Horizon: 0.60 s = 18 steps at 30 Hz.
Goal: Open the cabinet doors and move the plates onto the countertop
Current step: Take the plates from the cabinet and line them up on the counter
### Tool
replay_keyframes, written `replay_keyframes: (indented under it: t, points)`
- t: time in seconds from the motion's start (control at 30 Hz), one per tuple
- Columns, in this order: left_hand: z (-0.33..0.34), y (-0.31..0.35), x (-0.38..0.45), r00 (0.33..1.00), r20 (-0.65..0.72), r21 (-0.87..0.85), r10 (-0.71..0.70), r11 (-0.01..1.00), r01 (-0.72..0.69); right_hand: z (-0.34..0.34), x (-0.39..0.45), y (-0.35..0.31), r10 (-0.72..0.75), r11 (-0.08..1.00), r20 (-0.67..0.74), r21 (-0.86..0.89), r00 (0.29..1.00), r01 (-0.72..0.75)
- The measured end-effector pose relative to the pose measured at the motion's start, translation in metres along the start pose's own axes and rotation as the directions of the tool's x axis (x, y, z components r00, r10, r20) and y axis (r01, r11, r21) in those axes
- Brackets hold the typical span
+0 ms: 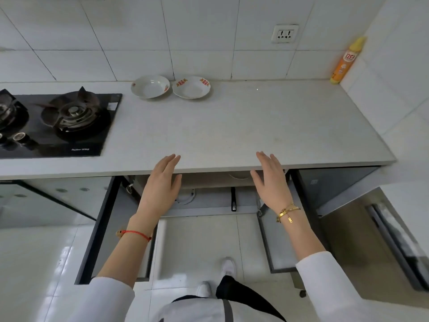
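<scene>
Two white plates with red patterns stand side by side at the back of the white countertop (232, 126): one plate (150, 86) on the left, the other plate (191, 87) just right of it. Below the counter's front edge both cabinet doors hang open, the left door (102, 228) and the right door (278, 242). My left hand (162, 184) and my right hand (270, 182) hover in front of the open cabinet, fingers spread, holding nothing. A pale rim (240, 175) shows inside the cabinet just under the counter; what it is I cannot tell.
A black gas hob (58, 122) fills the left of the counter. An orange and yellow bottle (346, 61) stands in the back right corner by the tiled wall. A wall socket (284, 33) sits above. A further cabinet door (394, 242) is open at right.
</scene>
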State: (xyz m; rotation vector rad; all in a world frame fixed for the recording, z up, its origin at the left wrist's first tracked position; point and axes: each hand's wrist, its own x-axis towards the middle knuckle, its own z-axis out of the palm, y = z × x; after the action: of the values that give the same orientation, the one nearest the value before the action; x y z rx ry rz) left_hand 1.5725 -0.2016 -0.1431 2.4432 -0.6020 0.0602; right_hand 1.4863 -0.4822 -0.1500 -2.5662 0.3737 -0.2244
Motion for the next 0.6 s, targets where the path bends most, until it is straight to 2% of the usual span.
replay_keyframes:
  t: [0.37,0.6]
  points:
    - [0.001,0.008,-0.043,0.998,0.034,0.01,0.061,0.998,-0.062,0.006,-0.057,0.005,0.046,0.999,-0.034,0.002,0.998,-0.046]
    - [0.022,0.033,-0.056,0.998,0.047,0.016,0.044,0.999,-0.045,0.003,-0.075,0.033,0.055,0.998,-0.014,-0.011,0.998,-0.055]
